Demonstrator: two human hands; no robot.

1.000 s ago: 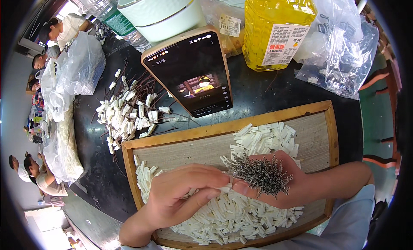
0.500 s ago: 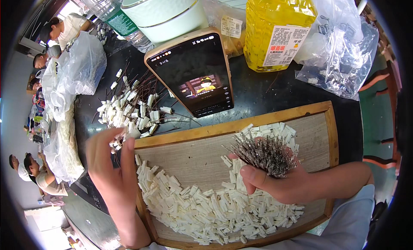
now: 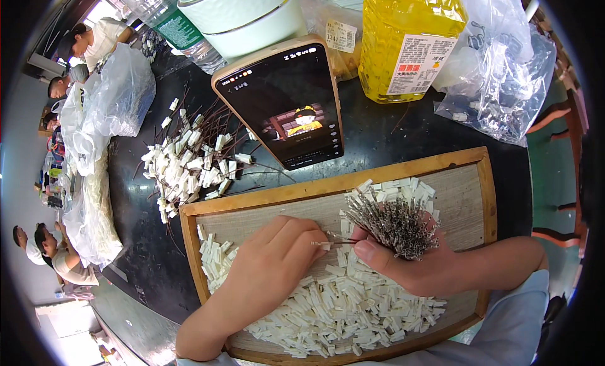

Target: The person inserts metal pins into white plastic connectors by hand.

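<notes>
My left hand (image 3: 268,252) is over the tray's left half, its fingers pinched together at a small white connector housing (image 3: 325,245). A thin dark wire (image 3: 343,242) runs from there to the thumb of my right hand (image 3: 409,271). That hand is closed around a dense bundle of wires with metal terminals (image 3: 400,227), tips pointing up. Beneath both hands, the wood-framed tray (image 3: 334,187) holds many loose white housings (image 3: 340,315). Beyond the tray's far left corner lies a pile of dark wires with white housings on their ends (image 3: 189,164).
A phone (image 3: 283,107) playing a video leans against a pale green container (image 3: 242,19) behind the tray. A yellow bottle (image 3: 409,44) and a clear plastic bag (image 3: 498,88) stand right of it. More plastic bags (image 3: 104,114) lie left; several people sit farther off.
My left hand has moved right from the wire pile to the right hand's bundle, and its fingers have closed into a pinch. The right hand has barely moved.
</notes>
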